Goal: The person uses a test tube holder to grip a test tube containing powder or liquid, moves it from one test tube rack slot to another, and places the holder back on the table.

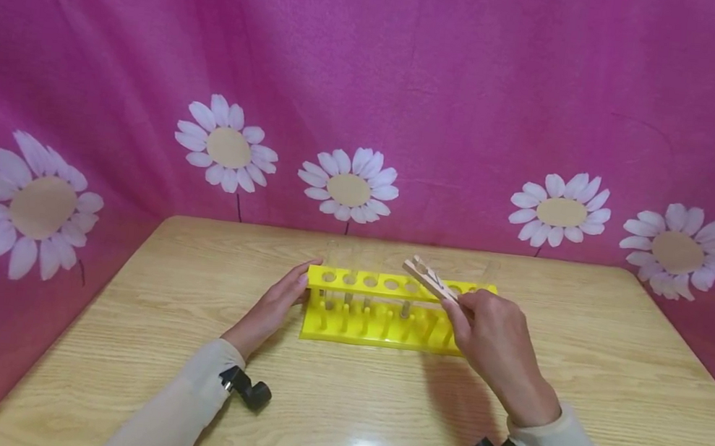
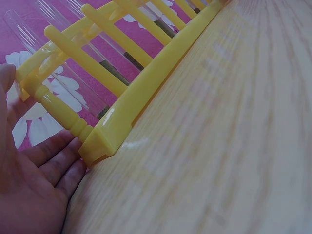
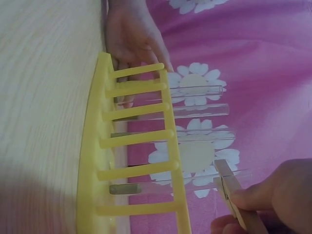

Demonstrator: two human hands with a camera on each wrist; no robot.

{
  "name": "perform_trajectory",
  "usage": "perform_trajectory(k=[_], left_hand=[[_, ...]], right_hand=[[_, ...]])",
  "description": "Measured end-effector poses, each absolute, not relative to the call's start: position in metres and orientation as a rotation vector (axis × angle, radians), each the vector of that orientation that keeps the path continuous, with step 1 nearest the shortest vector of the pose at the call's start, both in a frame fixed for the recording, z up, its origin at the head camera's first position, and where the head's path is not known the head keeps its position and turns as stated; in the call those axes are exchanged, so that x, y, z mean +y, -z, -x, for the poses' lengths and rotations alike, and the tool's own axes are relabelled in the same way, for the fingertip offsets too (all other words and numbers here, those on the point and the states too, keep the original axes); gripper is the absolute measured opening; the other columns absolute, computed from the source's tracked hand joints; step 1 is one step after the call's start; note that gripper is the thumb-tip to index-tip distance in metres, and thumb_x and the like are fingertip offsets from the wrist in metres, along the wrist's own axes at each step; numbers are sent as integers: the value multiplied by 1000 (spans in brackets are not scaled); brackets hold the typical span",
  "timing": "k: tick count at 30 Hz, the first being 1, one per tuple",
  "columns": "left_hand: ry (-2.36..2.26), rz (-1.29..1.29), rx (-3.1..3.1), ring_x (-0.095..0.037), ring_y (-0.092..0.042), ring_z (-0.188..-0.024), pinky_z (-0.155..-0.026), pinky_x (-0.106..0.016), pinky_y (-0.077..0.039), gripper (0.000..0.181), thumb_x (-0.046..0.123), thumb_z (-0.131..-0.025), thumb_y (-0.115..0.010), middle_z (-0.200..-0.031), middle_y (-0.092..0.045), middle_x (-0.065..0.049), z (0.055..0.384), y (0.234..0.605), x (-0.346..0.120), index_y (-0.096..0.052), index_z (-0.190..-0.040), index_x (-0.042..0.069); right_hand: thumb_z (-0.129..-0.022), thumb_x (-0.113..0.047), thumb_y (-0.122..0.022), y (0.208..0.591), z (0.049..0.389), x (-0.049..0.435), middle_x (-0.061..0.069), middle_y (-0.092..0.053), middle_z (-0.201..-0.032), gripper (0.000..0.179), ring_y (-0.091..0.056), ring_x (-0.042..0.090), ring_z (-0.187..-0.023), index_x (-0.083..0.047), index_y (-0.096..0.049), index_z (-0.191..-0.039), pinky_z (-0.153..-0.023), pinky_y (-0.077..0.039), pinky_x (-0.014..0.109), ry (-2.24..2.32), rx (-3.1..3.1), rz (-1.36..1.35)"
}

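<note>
A yellow test tube rack (image 1: 345,338) stands on the table with several clear test tubes (image 3: 202,111) in its holes, some dark at the bottom. At the rack's left end my left hand (image 1: 269,315) holds on, the thumb near the top bar and the fingers around the end post (image 2: 61,112). My right hand (image 1: 503,333) pinches a wooden test tube clamp (image 1: 431,280) above the rack's right half. The clamp's far end overlaps the upper part of one test tube (image 3: 195,186); whether it grips the glass I cannot tell.
The wooden table (image 1: 325,408) carries the rack near its back half. A pink cloth with large white daisies (image 1: 348,189) hangs behind and at both sides. Another test tube (image 1: 491,272) stands at the rack's right end, close to my right hand.
</note>
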State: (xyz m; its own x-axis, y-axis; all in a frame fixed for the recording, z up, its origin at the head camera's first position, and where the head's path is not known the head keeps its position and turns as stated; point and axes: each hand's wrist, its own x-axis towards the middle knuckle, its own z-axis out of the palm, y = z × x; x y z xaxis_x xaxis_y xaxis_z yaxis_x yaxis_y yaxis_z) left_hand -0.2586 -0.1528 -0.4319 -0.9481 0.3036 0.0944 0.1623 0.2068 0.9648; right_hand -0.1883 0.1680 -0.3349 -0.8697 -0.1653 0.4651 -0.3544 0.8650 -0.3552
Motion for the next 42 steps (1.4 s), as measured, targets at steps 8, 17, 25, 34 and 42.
perform_trajectory(k=[8, 17, 25, 34, 42], left_hand=[[-1838, -418, 2349, -15, -31, -139, -113, -46, -30, 56, 55, -101, -33, -153, -31, 12, 258, 431, -152, -31, -151, 29], [-1846, -424, 2341, -15, -31, -139, -113, -46, -30, 56, 53, -102, -33, -153, -32, 11, 258, 431, -151, -31, -151, 27], [-1850, -415, 2336, -16, -32, -139, -113, -45, -30, 54, 53, -101, -33, -152, -33, 11, 258, 431, -152, -33, -150, 30], [-1855, -425, 2335, -15, -29, -140, -114, -45, -29, 54, 53, -101, -33, -153, -32, 10, 258, 430, -152, -33, -150, 29], [-1869, -433, 2338, -16, -32, -139, -112, -46, -31, 56, 53, -101, -33, -153, -33, 9, 259, 430, -152, -33, -150, 26]], right_hand=[[-88, -17, -72, 339, 189, 167, 2, -45, -59, 16, -39, 18, -53, -2, -73, -82, -48, -32, 28, -609, -2667, -361], [-87, -18, -72, 343, 190, 167, 3, -45, -60, 17, -39, 18, -53, -3, -72, -79, -48, -32, 28, -563, -2674, -374], [-87, -17, -72, 345, 191, 167, 3, -45, -60, 17, -39, 18, -53, -3, -72, -78, -48, -33, 28, -552, -2677, -382], [-87, -17, -72, 345, 192, 165, 3, -46, -61, 17, -40, 18, -53, -1, -73, -83, -47, -33, 27, -557, -2711, -351], [-87, -18, -72, 346, 194, 166, 4, -46, -62, 17, -40, 19, -53, -1, -72, -83, -47, -34, 28, -569, -2735, -327]])
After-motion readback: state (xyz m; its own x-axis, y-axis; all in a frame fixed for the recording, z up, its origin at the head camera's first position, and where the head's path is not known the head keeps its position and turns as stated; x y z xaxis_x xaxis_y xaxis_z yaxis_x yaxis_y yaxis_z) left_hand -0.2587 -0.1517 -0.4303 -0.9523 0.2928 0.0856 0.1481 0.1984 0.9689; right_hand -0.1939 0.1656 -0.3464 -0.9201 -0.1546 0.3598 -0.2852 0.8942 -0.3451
